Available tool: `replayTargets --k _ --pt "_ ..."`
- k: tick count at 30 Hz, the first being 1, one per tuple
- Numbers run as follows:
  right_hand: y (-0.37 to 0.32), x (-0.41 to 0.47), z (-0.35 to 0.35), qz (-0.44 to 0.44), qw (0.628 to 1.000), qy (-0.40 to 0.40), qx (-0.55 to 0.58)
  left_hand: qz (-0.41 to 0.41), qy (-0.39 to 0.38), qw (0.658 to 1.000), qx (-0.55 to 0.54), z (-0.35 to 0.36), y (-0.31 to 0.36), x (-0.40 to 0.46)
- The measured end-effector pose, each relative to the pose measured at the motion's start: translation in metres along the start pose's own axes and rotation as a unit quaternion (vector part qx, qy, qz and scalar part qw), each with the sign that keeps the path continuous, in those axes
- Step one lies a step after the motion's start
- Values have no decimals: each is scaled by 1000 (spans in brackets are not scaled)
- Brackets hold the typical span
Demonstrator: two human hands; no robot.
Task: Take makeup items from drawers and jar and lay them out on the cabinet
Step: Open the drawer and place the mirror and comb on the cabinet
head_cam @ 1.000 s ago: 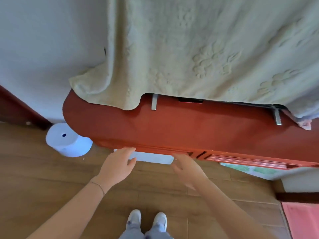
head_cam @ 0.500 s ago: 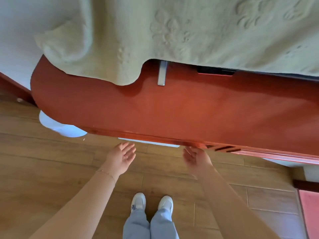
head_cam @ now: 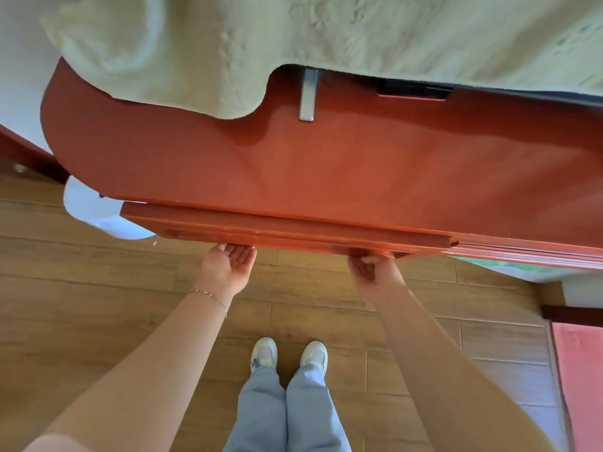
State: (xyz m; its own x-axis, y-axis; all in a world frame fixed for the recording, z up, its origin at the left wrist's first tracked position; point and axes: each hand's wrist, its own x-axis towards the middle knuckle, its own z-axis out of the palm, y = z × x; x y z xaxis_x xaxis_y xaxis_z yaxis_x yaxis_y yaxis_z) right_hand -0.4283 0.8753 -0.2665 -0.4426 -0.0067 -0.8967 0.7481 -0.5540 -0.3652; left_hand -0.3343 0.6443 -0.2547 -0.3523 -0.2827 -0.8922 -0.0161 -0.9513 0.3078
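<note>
A red wooden cabinet (head_cam: 359, 164) fills the middle of the head view, its top bare where it shows. Under its front edge a drawer (head_cam: 293, 230) sticks out a little; its inside is hidden by the top. My left hand (head_cam: 228, 269) is palm up, with its fingertips hooked under the left part of the drawer's lower edge. My right hand (head_cam: 375, 272) has its fingers curled under the same edge further right. No makeup items or jar are in sight.
A pale green blanket (head_cam: 326, 27) hangs over the cabinet's back half, above a metal bracket (head_cam: 308, 94). A white paper roll (head_cam: 88, 207) stands on the wooden floor at the left, partly under the cabinet. A pink mat (head_cam: 580, 370) lies at the right.
Both hands rose from below the cabinet's front to the drawer's lower edge and took hold. The drawer front now stands out from the cabinet. The camera has moved closer.
</note>
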Motion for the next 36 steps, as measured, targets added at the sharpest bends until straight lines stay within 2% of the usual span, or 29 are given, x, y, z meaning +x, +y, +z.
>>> replayTargets --k 9,23,36 --pt "23 -22 -36 20 1000 10 -17 -26 24 999 14 -35 -13 -26" --pt "56 -61 -86 32 998 51 -5 -39 69 997 -21 -88 -38 -61" --pt "70 -77 -110 47 994 80 -58 -45 78 996 -22 -115 -50 -76"
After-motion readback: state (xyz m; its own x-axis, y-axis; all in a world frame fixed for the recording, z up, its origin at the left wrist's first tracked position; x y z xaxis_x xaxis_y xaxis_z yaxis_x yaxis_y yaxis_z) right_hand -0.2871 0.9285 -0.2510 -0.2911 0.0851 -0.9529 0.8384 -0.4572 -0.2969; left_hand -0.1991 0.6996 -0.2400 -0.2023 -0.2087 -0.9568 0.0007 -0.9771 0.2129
